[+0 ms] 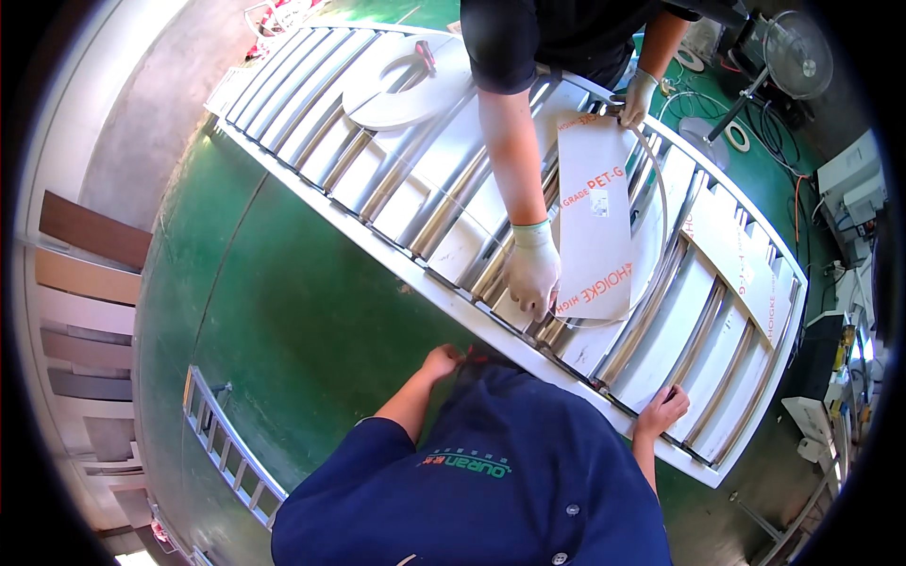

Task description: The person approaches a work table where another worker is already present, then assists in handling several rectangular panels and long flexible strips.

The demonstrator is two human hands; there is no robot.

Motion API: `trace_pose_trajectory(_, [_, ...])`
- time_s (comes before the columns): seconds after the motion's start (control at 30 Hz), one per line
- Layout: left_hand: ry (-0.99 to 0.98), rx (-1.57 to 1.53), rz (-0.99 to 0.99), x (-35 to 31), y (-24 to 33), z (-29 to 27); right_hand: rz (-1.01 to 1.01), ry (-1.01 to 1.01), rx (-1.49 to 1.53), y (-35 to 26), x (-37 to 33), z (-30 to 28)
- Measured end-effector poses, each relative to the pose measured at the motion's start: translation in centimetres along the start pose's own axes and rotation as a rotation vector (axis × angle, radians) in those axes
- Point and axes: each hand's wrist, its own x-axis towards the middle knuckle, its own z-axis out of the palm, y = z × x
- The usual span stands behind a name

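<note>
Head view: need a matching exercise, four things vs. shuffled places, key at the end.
Things
1. Person's right hand
2. Standing fan
3. Flat white ring
4. Ladder-like metal frame

Places
A. Lower left of the picture
B. On the roller table, with a red object on it
C. At the roller table's near rail
D. Upper right, beyond the roller table

Pairs: 1-C, 2-D, 3-B, 4-A

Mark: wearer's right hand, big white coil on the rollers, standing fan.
Right hand (pixel 662 411): head view, middle of the hand.
White coil (pixel 381 110): head view, flat face.
Standing fan (pixel 797 57): head view, grille.
</note>
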Motion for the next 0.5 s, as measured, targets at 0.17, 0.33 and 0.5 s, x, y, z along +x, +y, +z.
trace_pose_trajectory(0.17, [-0.013, 0.035, -0.006, -0.3, 0.7, -0.3, 0.005, -0.003, 0.006, -0.1, 0.1, 0.0])
trace_pose_trajectory(0.33, [-0.016, 0.068, 0.035, -0.7, 1.5, -0.7, 0.008, -0.002, -0.004, -0.2, 0.1, 0.0])
trace_pose_trajectory(0.5, [0.014, 0.174, 0.143, -0.3, 0.7, -1.0, 0.017, -0.013, 0.003, -0.2, 0.1, -0.1])
